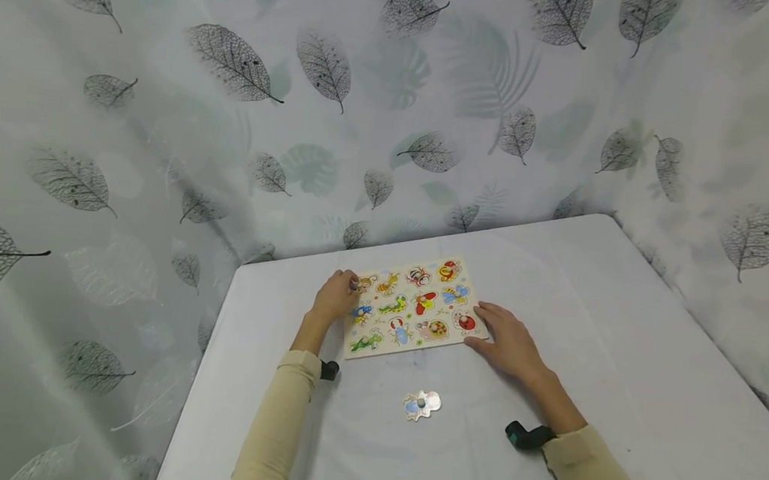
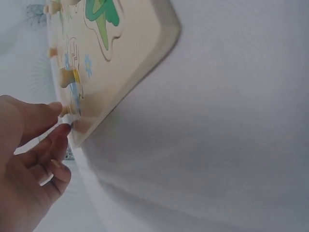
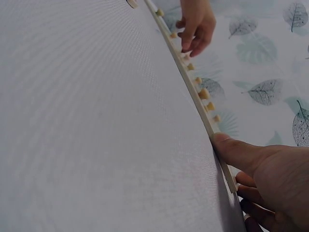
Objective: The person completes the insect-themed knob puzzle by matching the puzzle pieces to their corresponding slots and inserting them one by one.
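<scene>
A wooden peg puzzle board (image 1: 365,351) with colourful insect pieces lies on the white table. At its far left corner my left hand (image 1: 335,296) pinches the small knob (image 2: 64,111) of a puzzle piece (image 1: 365,284) between thumb and forefinger, the other fingers loosely curled. My right hand (image 1: 508,344) grips the board's near right corner. Its thumb (image 3: 227,145) presses the front edge, and the fingers lie along the right side, partly hidden. On the cloth in front of the board rests a loose insect-shaped piece (image 1: 422,406), with shiny and blue parts and a knob.
The white-covered table (image 1: 620,349) ends at the back against a leaf-print curtain (image 1: 401,121). More of that curtain hangs along the left and right sides. Dark wrist devices (image 1: 528,437) sit at both cuffs.
</scene>
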Action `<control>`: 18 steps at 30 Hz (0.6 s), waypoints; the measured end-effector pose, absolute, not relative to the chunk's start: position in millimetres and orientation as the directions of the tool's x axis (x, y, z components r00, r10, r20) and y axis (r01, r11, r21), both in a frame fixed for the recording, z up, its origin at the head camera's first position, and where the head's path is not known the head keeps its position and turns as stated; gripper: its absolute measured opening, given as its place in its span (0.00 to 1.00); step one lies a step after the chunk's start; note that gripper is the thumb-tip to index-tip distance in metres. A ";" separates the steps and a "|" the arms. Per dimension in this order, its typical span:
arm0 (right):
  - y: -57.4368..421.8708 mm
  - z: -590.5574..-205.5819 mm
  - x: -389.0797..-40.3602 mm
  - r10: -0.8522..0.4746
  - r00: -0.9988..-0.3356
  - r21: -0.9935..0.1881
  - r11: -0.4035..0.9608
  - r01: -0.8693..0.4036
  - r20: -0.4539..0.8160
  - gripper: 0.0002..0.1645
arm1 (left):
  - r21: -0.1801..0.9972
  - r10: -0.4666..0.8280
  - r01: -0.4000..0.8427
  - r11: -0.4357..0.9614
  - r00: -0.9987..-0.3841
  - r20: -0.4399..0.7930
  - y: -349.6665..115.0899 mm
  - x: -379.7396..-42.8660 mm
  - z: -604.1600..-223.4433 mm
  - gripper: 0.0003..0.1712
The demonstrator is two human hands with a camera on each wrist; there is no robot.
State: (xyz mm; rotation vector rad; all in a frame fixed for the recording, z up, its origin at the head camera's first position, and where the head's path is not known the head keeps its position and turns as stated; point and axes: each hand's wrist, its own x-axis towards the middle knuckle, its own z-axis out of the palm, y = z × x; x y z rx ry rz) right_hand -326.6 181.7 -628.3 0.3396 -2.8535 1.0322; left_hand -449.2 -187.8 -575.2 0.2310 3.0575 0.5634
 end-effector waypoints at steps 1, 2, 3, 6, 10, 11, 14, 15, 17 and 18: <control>181.9 -628.5 -326.7 -0.179 -0.971 -0.619 0.748 -0.238 0.157 0.46 | 0.355 0.152 0.144 0.924 -0.988 0.005 -187.7 -448.0 -574.3 0.18; 182.2 -628.5 -326.9 -0.180 -0.971 -0.618 0.750 -0.237 0.155 0.46 | 0.351 0.154 0.146 0.925 -0.988 0.005 -187.8 -446.8 -573.5 0.18; 182.5 -628.4 -327.1 -0.181 -0.972 -0.618 0.750 -0.237 0.152 0.46 | 0.346 0.156 0.148 0.926 -0.988 0.005 -187.8 -445.6 -572.7 0.18; 182.3 -628.8 -327.3 -0.183 -0.972 -0.619 0.750 -0.233 0.144 0.46 | 0.339 0.161 0.156 0.928 -0.987 0.014 -189.4 -439.6 -572.8 0.17; 182.0 -628.1 -327.7 -0.182 -0.973 -0.622 0.748 -0.229 0.140 0.46 | 0.341 0.180 0.188 0.921 -0.982 0.054 -189.9 -429.6 -572.9 0.15; 181.8 -627.8 -327.9 -0.182 -0.974 -0.624 0.747 -0.228 0.138 0.46 | 0.344 0.188 0.198 0.918 -0.980 0.064 -189.7 -427.0 -572.7 0.14; 181.3 -627.3 -328.2 -0.185 -0.973 -0.625 0.746 -0.230 0.138 0.46 | 0.343 0.214 0.230 0.911 -0.973 0.083 -188.5 -419.8 -572.1 0.14; 181.3 -627.1 -328.4 -0.185 -0.973 -0.626 0.745 -0.230 0.138 0.46 | 0.345 0.221 0.238 0.908 -0.971 0.088 -187.7 -417.7 -571.7 0.14; 181.1 -627.0 -328.7 -0.184 -0.973 -0.627 0.744 -0.230 0.138 0.46 | 0.342 0.229 0.247 0.907 -0.969 0.093 -186.0 -413.9 -571.2 0.14; 180.9 -627.1 -328.9 -0.185 -0.973 -0.626 0.745 -0.230 0.137 0.46 | 0.339 0.232 0.252 0.906 -0.968 0.097 -185.2 -411.9 -571.1 0.14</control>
